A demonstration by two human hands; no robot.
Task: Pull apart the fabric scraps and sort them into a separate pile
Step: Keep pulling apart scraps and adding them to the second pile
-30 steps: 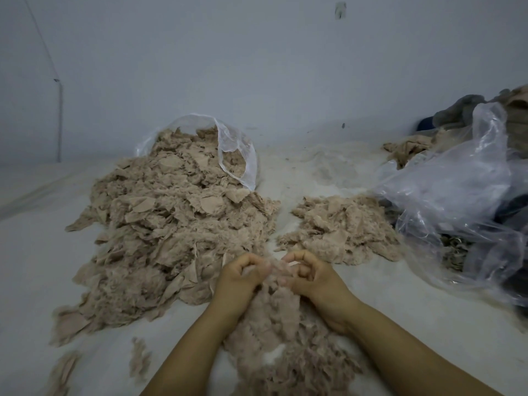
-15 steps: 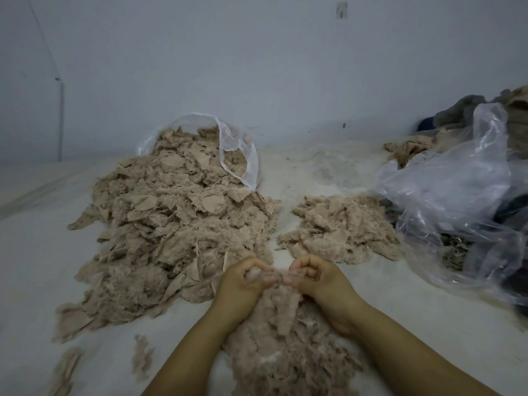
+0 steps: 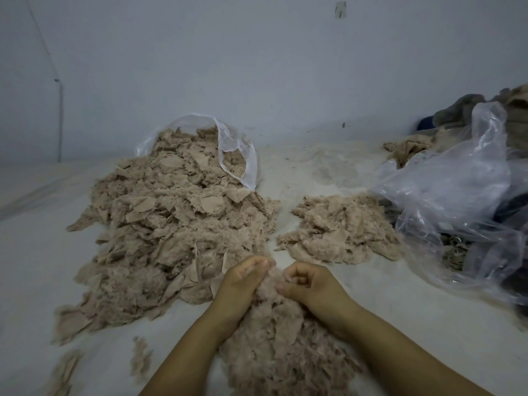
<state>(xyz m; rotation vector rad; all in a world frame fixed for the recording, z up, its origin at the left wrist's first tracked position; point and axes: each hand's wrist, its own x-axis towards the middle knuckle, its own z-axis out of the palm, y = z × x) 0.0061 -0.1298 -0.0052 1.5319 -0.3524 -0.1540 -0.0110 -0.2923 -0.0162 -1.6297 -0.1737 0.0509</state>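
While both hands, left hand (image 3: 243, 284) and right hand (image 3: 310, 284), pinch one clump of scraps (image 3: 271, 284) atop the near heap (image 3: 280, 347), a short sideways tug suits, loosened pieces going to the small pile (image 3: 340, 230) beyond that heap.

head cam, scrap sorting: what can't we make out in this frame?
- Left hand and right hand: fingertips buried in the near scraps, so the exact piece gripped is unclear.
- Near scraps: cut off by the bottom edge.
- Dark items behind the crumpled plastic, right edge: veiled, unidentifiable.
- Wall mark: too small.
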